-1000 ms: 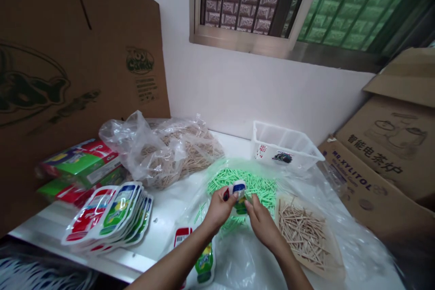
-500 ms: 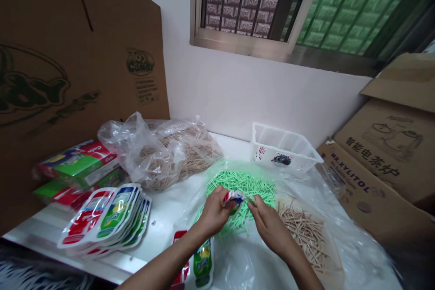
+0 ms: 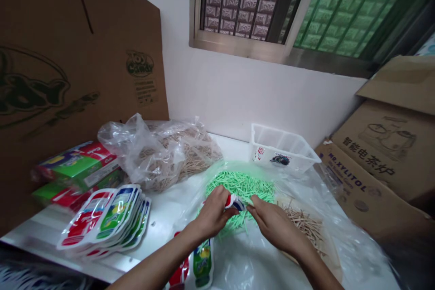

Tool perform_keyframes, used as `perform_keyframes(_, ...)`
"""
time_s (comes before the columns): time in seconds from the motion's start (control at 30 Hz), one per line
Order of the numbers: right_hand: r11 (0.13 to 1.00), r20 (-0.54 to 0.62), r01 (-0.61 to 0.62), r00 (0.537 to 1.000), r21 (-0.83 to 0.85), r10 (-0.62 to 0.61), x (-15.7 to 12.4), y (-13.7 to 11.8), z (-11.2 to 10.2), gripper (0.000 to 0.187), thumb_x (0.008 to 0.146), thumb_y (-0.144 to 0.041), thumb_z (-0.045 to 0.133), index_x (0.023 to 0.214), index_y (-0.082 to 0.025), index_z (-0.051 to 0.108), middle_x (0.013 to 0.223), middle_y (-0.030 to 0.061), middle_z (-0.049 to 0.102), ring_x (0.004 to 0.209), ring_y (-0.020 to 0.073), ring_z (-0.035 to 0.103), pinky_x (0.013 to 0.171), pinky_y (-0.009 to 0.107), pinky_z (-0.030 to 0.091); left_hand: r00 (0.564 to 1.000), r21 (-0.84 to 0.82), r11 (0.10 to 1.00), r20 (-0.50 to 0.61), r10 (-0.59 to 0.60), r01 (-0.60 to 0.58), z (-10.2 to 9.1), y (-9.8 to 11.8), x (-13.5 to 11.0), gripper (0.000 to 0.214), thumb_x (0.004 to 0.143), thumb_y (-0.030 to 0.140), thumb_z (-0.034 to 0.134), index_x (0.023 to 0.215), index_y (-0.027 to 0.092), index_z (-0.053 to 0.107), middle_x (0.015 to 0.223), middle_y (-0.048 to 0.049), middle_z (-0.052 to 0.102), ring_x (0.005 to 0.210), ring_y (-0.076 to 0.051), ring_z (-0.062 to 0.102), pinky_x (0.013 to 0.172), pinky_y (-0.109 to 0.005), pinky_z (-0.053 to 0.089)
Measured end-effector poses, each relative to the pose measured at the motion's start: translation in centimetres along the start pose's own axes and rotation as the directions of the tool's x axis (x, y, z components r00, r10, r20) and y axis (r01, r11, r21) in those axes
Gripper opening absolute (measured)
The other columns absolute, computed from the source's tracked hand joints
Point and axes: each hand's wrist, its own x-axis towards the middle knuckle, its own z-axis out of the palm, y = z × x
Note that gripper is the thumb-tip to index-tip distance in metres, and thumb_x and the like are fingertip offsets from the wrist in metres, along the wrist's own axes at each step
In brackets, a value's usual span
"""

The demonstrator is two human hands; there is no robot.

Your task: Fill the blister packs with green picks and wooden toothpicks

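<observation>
My left hand [image 3: 217,210] is closed round a small printed pouch [image 3: 236,202] in red, white and blue, its open-looking end turned towards the right. My right hand [image 3: 268,217] pinches pale green sticks [image 3: 249,200], mostly hidden by the fingers, close beside the pouch's end. Both hands are above a heap of short green sticks [image 3: 241,183] lying on clear plastic. Below my left forearm lies another red and green printed pouch pair [image 3: 203,263], partly covered by the arm.
A stack of red and green pouches [image 3: 112,217] lies at left, near shrink-wrapped printed boxes [image 3: 83,163]. Behind are a bag of brown sticks [image 3: 183,149] and a white plastic basket [image 3: 282,149]. Loose brown sticks [image 3: 311,229] lie at right. Cardboard boxes [image 3: 374,145] flank the table.
My right hand has moved slightly left, up against the pouch's end. The pouch has tilted in my left hand, so its green part no longer shows.
</observation>
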Motion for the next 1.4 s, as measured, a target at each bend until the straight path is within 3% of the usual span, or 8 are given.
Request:
perform_keyframes(0.3, 0.991, 0.176, 0.048, 0.984, -0.129, -0.025, 0.1, 0.1, -0.5, 0.022, 0.094, -0.033, 0.030, 0.090, -0.021, 0.047, 0.078, 0.0054, 0.066, 0.070, 0.0202, 0.061, 0.053, 0.026, 0.023, 0.999, 0.217, 0.975, 0.029, 0.034, -0.039, 0.2, 0.4, 0.0, 0.015, 0.080, 0.028, 0.059, 0.079, 0.017, 0.049, 0.087, -0.0051, 0.050, 0.081, -0.020, 0.045, 0.067, -0.030, 0.034)
perform_keyframes(0.43, 0.978, 0.295, 0.078, 0.955, -0.194, -0.017, 0.9, 0.0, -0.4, 0.020, 0.091, -0.032, 0.037, 0.095, -0.018, 0.050, 0.080, 0.0091, 0.067, 0.070, 0.0221, 0.062, 0.050, 0.027, 0.021, 0.989, 0.389, 0.910, 0.085, 0.118, -0.142, 0.7, 0.5, -0.1, 0.003, 0.079, 0.014, 0.050, 0.078, 0.017, 0.051, 0.086, -0.0066, 0.053, 0.080, -0.021, 0.045, 0.069, -0.033, 0.033)
perform_keyframes(0.53, 0.974, 0.331, 0.117, 0.942, -0.194, -0.047, 1.8, -0.3, -0.3, 0.020, 0.087, -0.023, 0.039, 0.102, -0.016, 0.050, 0.082, 0.0111, 0.068, 0.070, 0.0223, 0.062, 0.051, 0.027, 0.022, 0.977, 0.398, 0.895, 0.147, 0.153, -0.200, 0.8, 1.1, -0.3, 0.021, 0.069, 0.007, 0.051, 0.087, 0.018, 0.053, 0.096, -0.0075, 0.055, 0.086, -0.022, 0.046, 0.071, -0.034, 0.033)
perform_keyframes(0.67, 0.989, 0.293, 0.132, 0.950, -0.061, -0.109, 2.7, -0.3, -0.9, 0.023, 0.080, -0.018, 0.045, 0.102, -0.016, 0.052, 0.087, 0.0096, 0.067, 0.075, 0.0202, 0.059, 0.055, 0.025, 0.029, 0.975, 0.281, 0.951, 0.213, 0.069, -0.129, 0.6, 2.0, -0.4, 0.019, 0.068, 0.013, 0.052, 0.086, 0.020, 0.052, 0.082, -0.0042, 0.059, 0.077, -0.021, 0.049, 0.068, -0.032, 0.032)
perform_keyframes(0.8, 0.984, 0.205, 0.097, 0.971, 0.147, -0.127, 3.1, 0.4, -1.7, 0.024, 0.075, -0.023, 0.056, 0.099, -0.020, 0.056, 0.076, 0.0006, 0.063, 0.067, 0.0154, 0.055, 0.054, 0.022, 0.031, 0.966, 0.066, 0.997, 0.250, -0.066, 0.051, 0.6, 1.8, -0.5, 0.006, 0.073, 0.014, 0.046, 0.072, 0.019, 0.049, 0.070, -0.0001, 0.055, 0.066, -0.016, 0.048, 0.058, -0.025, 0.030)
perform_keyframes(0.93, 0.927, 0.093, 0.113, 0.983, 0.357, -0.156, 3.0, 1.2, -1.7, 0.013, 0.081, -0.027, 0.053, 0.085, -0.020, 0.063, 0.073, -0.0017, 0.062, 0.067, 0.0127, 0.054, 0.058, 0.021, 0.036, 0.942, -0.206, 0.951, 0.292, -0.165, 0.231, 0.8, 1.1, -0.6, 0.013, 0.080, 0.024, 0.044, 0.069, 0.018, 0.047, 0.065, 0.0030, 0.050, 0.062, -0.012, 0.044, 0.055, -0.022, 0.028)
perform_keyframes(1.3, 0.942, -0.045, 0.228, 0.974, 0.247, -0.223, 3.5, 0.7, -1.5, 0.009, 0.080, -0.022, 0.057, 0.075, -0.020, 0.064, 0.077, 0.0006, 0.062, 0.078, 0.0156, 0.054, 0.073, 0.027, 0.039, 0.917, -0.474, 0.806, 0.347, -0.198, 0.353, 2.0, 0.7, -0.9, 0.016, 0.075, 0.026, 0.050, 0.064, 0.018, 0.042, 0.060, 0.0048, 0.037, 0.058, -0.009, 0.031, 0.052, -0.021, 0.026)
perform_keyframes(1.4, 0.927, -0.121, 0.186, 0.981, 0.327, -0.154, 3.8, 1.6, -2.2, 0.015, 0.084, -0.028, 0.052, 0.077, -0.019, 0.063, 0.078, 0.0017, 0.061, 0.078, 0.0157, 0.055, 0.073, 0.027, 0.041, 0.914, -0.583, 0.718, 0.356, -0.195, 0.380, 2.3, 0.4, -1.0, 0.020, 0.075, 0.031, 0.053, 0.064, 0.017, 0.042, 0.060, 0.0049, 0.035, 0.056, -0.009, 0.030, 0.052, -0.021, 0.025)
